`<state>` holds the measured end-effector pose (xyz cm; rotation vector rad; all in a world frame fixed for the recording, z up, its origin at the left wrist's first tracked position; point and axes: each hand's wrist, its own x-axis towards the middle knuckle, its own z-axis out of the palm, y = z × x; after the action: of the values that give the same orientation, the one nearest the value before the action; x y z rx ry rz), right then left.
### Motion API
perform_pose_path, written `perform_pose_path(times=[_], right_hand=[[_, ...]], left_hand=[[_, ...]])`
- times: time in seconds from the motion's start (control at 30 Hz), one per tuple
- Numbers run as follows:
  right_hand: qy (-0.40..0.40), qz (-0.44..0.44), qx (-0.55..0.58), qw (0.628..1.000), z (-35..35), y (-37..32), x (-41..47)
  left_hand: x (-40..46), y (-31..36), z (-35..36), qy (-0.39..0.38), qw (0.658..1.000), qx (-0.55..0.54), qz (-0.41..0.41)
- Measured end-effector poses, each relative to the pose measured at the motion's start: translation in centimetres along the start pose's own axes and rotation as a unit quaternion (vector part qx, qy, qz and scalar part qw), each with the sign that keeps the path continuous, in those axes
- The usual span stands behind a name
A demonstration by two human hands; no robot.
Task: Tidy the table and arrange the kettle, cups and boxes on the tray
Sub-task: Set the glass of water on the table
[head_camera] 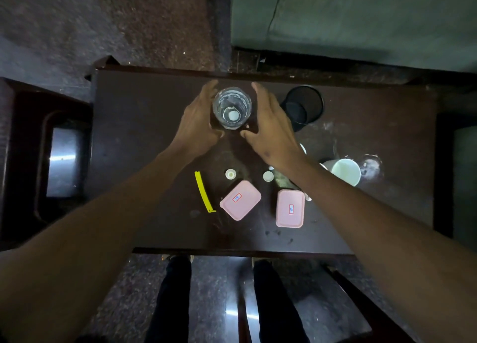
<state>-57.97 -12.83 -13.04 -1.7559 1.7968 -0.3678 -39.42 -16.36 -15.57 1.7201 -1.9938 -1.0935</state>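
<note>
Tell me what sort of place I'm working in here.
Probably a lounge or sitting area: a low dark wooden table stands beside a green upholstered sofa, on a polished speckled stone floor. Cups and a clear glass kettle suggest tea service.

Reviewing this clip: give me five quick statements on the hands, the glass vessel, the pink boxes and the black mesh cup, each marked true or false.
1. Both hands flank the glass vessel. True: left hand and right hand sit either side.
2. The two pink boxes are stacked. False: they lie side by side, apart.
3. The black mesh cup is right of the vessel. True.
4. The white cup stands upright. False: it lies on its side.
5. The yellow strip lies on a pink lid. False: it lies on the table.
</note>
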Motion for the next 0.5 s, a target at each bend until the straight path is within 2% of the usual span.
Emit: perform_pose_path(times=[0.13, 0.3, 0.5], right_hand=[[0.058, -0.002, 0.069, 0.996, -3.1, 1.4, -3.0], [0.162, 0.034, 0.075, 0.983, -7.0, 4.5, -6.6], [0.134, 0.102, 0.043, 0.985, -7.0, 7.0, -11.7]], left_hand=[[-4.0, -1.0, -1.2, 0.026, 0.997, -0.038, -0.054], [-9.3, -1.8, -2.0, 0.124, 0.987, -0.066, -0.076], [-15.0, -1.6, -1.0, 0.188, 0.968, -0.126, -0.11]])
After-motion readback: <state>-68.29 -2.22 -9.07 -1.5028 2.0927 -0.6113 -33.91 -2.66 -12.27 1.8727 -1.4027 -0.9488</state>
